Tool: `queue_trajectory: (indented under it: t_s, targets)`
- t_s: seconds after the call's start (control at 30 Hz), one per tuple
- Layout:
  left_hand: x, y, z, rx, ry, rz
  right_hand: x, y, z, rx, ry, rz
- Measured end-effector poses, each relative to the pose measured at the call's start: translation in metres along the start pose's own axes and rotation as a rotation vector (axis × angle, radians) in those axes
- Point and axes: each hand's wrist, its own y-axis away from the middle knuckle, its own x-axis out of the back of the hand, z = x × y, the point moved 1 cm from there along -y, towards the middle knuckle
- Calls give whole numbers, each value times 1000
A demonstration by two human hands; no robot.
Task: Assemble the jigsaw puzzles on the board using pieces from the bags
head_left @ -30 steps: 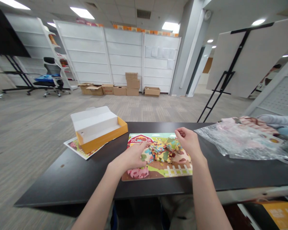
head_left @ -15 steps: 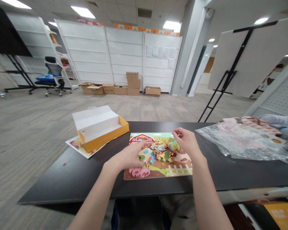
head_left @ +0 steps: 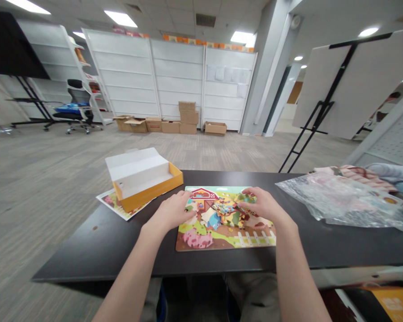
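A farm-picture puzzle board (head_left: 221, 241) with a red barn, a pink pig and a white fence lies on the dark table. Loose jigsaw pieces (head_left: 226, 210) are heaped across its middle, some overlapping. My left hand (head_left: 174, 209) is at the board's left edge, thumb and fingers apart around a few pieces near the barn. On the other side, my right hand (head_left: 263, 205) reaches over the upper right of the heap. Its fingers and thumb are spread about greenish pieces, touching or just above them; the exact contact is hard to see.
An open yellow box (head_left: 151, 188) with a white inside stands at the left on a printed farm sheet (head_left: 112, 203). Clear plastic wrapping (head_left: 339, 199) and folded fabrics (head_left: 369, 174) lie at the right. The black table's (head_left: 97, 255) left edge slants nearby.
My left hand has moved left off the heap, uncovering pieces near the barn. My right hand has come down and spread its fingers around pieces. The view has shifted slightly.
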Motion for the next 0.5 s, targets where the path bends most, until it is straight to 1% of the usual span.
queue_trajectory:
  t_s: [0.1, 0.27, 0.33, 0.4, 0.5]
  targets:
    - [-4, -3, 2, -5, -28, 6, -2, 0, 3, -14, -11, -21]
    - [-7, -9, 5, -18, -65, 31, -4, -1, 6, 1, -9, 2]
    - [-6, -11, 11, -63, -38, 66, -6, -2, 8, 1, -13, 17]
    - [-5, -11, 20, -138, 39, 90, -7, -2, 8, -7, -23, 29]
    - [-4, -9, 34, -245, 144, 87, -5, -2, 10, -20, -50, 41]
